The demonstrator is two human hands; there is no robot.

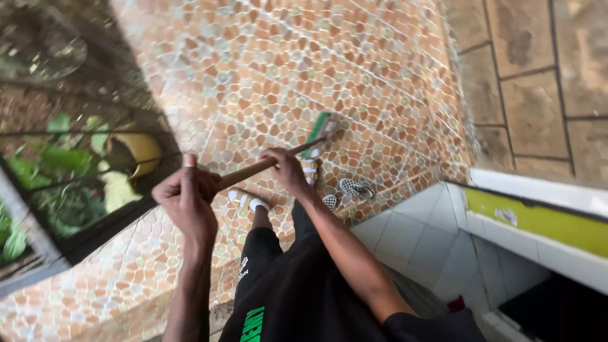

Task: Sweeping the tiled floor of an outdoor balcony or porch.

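Now both your hands clamp the broom handle (253, 170): left hand (188, 193) near its end, right hand (286, 170) lower, steering the green brush head (320, 134) across the pebbled floor (266, 76).

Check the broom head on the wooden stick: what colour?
Green, on the broom head at the end of the wooden stick; the head view shows it.

A single view is given, taken from a camera worn on the head and aimed steeply downward along the person's own body. The frame is tilted, so the pebble-patterned floor (329, 76) fills the upper middle. The left hand (187, 196) and right hand (286, 170) are seen close below the lens. A window grille (76, 158) is caught at the left edge, a white tiled wall (430, 234) at the lower right.
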